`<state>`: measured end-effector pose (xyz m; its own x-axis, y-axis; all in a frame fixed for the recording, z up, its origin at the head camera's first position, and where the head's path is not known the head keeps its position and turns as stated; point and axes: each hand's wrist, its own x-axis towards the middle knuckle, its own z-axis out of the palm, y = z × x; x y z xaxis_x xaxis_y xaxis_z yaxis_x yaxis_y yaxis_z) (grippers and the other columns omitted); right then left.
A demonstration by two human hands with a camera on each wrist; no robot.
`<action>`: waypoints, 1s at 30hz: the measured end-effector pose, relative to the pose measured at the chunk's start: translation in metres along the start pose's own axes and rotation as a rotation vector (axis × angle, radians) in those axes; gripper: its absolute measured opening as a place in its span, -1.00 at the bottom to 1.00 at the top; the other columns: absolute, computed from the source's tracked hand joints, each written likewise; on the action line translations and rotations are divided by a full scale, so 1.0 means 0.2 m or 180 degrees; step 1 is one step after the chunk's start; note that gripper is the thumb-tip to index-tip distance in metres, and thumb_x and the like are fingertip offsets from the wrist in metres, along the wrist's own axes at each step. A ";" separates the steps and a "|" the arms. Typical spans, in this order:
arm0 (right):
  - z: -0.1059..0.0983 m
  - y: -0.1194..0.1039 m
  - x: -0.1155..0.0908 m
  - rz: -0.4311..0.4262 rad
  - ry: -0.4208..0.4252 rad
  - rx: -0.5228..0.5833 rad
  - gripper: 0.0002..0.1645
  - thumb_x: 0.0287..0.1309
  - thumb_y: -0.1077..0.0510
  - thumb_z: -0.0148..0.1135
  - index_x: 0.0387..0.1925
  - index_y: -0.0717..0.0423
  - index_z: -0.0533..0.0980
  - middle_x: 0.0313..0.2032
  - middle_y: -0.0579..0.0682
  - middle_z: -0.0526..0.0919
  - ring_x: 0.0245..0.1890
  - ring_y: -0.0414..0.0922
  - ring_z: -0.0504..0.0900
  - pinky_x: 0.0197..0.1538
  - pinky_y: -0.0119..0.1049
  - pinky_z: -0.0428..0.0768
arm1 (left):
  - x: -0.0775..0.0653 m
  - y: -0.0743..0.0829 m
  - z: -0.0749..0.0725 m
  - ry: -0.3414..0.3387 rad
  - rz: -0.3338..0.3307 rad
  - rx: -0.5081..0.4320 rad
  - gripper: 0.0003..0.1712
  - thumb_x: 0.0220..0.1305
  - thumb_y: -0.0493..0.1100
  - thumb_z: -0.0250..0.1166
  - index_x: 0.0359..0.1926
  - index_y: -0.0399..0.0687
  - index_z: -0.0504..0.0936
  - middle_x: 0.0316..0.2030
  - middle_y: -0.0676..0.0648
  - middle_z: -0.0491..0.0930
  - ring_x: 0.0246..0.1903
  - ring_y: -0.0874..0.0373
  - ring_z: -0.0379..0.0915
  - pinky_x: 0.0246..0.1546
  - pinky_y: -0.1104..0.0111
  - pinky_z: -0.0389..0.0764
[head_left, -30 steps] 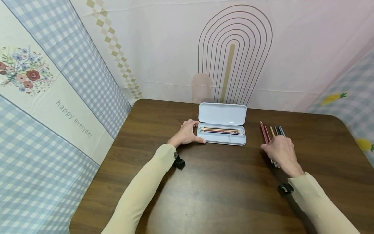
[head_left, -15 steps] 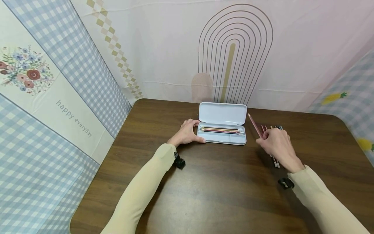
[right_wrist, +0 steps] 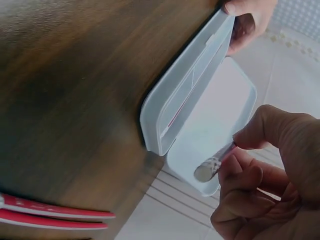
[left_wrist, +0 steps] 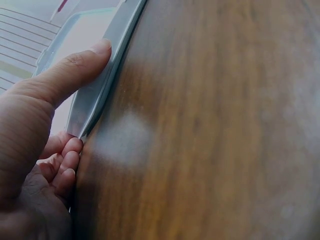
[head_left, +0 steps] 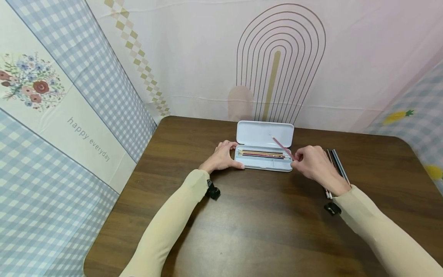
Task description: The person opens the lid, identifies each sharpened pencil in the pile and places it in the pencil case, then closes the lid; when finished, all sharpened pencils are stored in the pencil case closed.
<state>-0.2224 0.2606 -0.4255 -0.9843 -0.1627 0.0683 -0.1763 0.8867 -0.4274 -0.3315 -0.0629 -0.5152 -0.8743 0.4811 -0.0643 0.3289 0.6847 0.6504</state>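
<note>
A pale blue pencil case (head_left: 254, 162) lies with its lid (head_left: 250, 132) raised at the back of the table. Several pencils (head_left: 259, 153) lie side by side in its rear part. My left hand (head_left: 221, 157) holds the case's left end, thumb along the front wall and fingers at the far side. Between thumb and fingertips my right hand (head_left: 313, 163) pinches a red pencil (head_left: 281, 144) near its eraser end (right_wrist: 206, 171). The pencil slants over the right part of the case, its point toward the lid.
More pencils (head_left: 340, 166) lie on the brown table (head_left: 256, 223) to the right, partly hidden behind my right hand. Two red pencils (right_wrist: 60, 212) show low in the right wrist view. A patterned cloth (head_left: 200, 57) hangs behind the table.
My right hand has lifted the red pencil from the loose pencils and carried it left to the case, tilting its point leftward. The left hand stays on the case.
</note>
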 end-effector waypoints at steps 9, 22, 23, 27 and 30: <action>0.05 -0.06 0.09 -0.0506 -0.0189 -0.0184 -0.91 0.22 0.31 0.29 -0.40 0.23 0.66 -0.47 0.04 0.60 -0.51 -0.13 0.47 -0.50 -0.32 0.40 | -0.03 0.04 -0.03 -0.0033 -0.0036 0.0024 0.14 0.00 0.21 0.73 0.52 -0.11 0.46 0.34 -0.19 0.51 0.37 -0.10 0.32 0.52 0.04 0.35; 0.15 -0.01 0.26 -0.1394 -0.0122 -0.0862 -0.92 0.18 0.40 0.39 -0.38 0.21 0.68 -0.41 0.05 0.65 -0.51 -0.11 0.51 -0.37 -0.13 0.58 | -0.03 0.04 -0.02 -0.0063 -0.0068 0.0002 0.15 0.02 0.20 0.72 0.55 -0.14 0.44 0.36 -0.22 0.49 0.39 -0.13 0.30 0.55 0.03 0.32; 0.16 -0.01 0.27 -0.1447 -0.0109 -0.0903 -0.90 0.17 0.41 0.39 -0.41 0.20 0.67 -0.42 0.05 0.66 -0.52 -0.11 0.51 -0.38 -0.12 0.58 | -0.03 0.04 -0.02 -0.0067 -0.0054 0.0039 0.16 0.03 0.21 0.72 0.55 -0.13 0.44 0.36 -0.21 0.49 0.39 -0.13 0.31 0.55 0.02 0.32; 0.18 -0.01 0.33 -0.1546 -0.0112 -0.1078 -0.84 0.16 0.41 0.40 -0.47 0.17 0.65 -0.44 0.03 0.66 -0.53 -0.10 0.51 -0.40 -0.10 0.59 | -0.03 0.03 -0.02 -0.0055 -0.0043 0.0039 0.15 0.02 0.20 0.73 0.54 -0.12 0.44 0.36 -0.20 0.50 0.39 -0.13 0.31 0.56 0.00 0.31; 0.19 -0.01 0.37 -0.1543 -0.0155 -0.1193 -0.84 0.19 0.38 0.41 -0.47 0.16 0.65 -0.46 0.01 0.65 -0.54 -0.11 0.50 -0.41 -0.11 0.59 | -0.02 0.03 -0.02 -0.0045 -0.0028 0.0019 0.14 0.01 0.19 0.74 0.53 -0.12 0.45 0.35 -0.20 0.50 0.37 -0.14 0.31 0.56 -0.02 0.31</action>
<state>-0.2939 0.2308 -0.4536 -0.7913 -0.5974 0.1304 -0.6037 0.7972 -0.0113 -0.3270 -0.0635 -0.5072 -0.8721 0.4826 -0.0807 0.3234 0.6922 0.6452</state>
